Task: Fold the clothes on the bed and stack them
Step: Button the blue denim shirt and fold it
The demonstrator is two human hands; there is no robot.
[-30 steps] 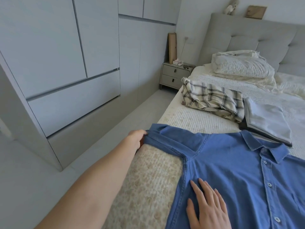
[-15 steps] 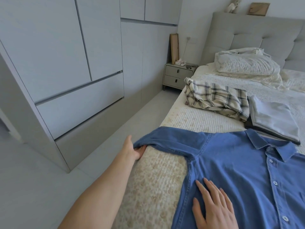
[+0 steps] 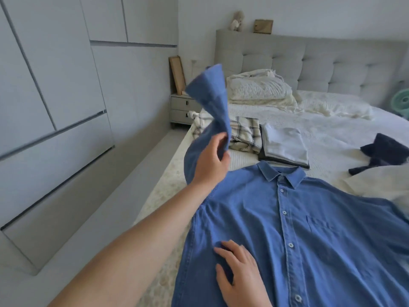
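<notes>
Two hands on blue shirt: left hand pinches raised sleeve, right hand presses flat, fingers spread. Sleeve-fold step; next, lay sleeve across the chest.

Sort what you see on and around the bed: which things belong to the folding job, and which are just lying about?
Job: blue shirt, left hand lifting its sleeve, right hand pressing it flat, plaid shirt, folded stack, dark garment.
Lying about: pillows, nightstand, picture frame.

Head camera, looking down over bed.
</notes>
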